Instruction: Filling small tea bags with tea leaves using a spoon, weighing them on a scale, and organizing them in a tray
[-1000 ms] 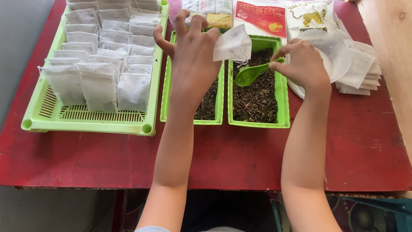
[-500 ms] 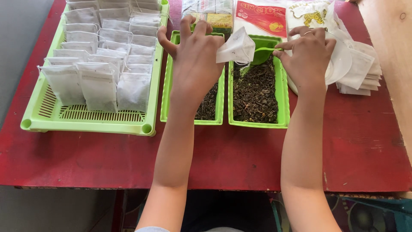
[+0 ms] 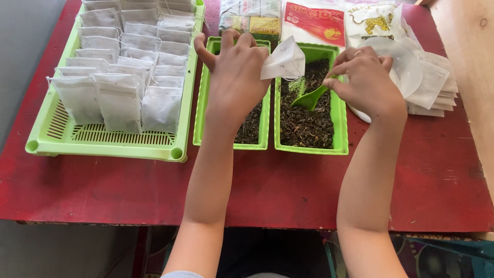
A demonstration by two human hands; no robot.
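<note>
A worn red-painted wooden table (image 3: pixel 288 190) fills the view, with grey floor (image 3: pixel 20 62) off its left edge and a pale wooden surface (image 3: pixel 468 56) at the right. On the table's left side sits a wide lime-green slotted plastic tray (image 3: pixel 103 141) packed with rows of filled white paper tea bags (image 3: pixel 121 103) standing on edge. At centre, two narrow green plastic tubs stand side by side, touching: the left tub (image 3: pixel 252 141) partly hidden under the wrist, the right tub (image 3: pixel 309 146) spread with dark loose tea leaves (image 3: pixel 306 126). Along the far edge lie flat packets: a clear and yellow one (image 3: pixel 252 20), a red one with a yellow disc (image 3: pixel 316 20), and a white one printed with a tiger (image 3: pixel 373 20). A stack of empty white paper bags (image 3: pixel 435 87) rests at right, beside a clear round plastic lid (image 3: pixel 404 64).

The left hand (image 3: pixel 236 77) hovers over the left tub, thumb spread wide, fingertips pinched on the edge of a single white paper tea bag (image 3: pixel 285 62) held above the right tub's far end. The right hand (image 3: pixel 365 80), fingers curled together, grips the handle of a small green plastic scoop (image 3: pixel 309 99), whose bowl dips toward the leaves just below the bag.
</note>
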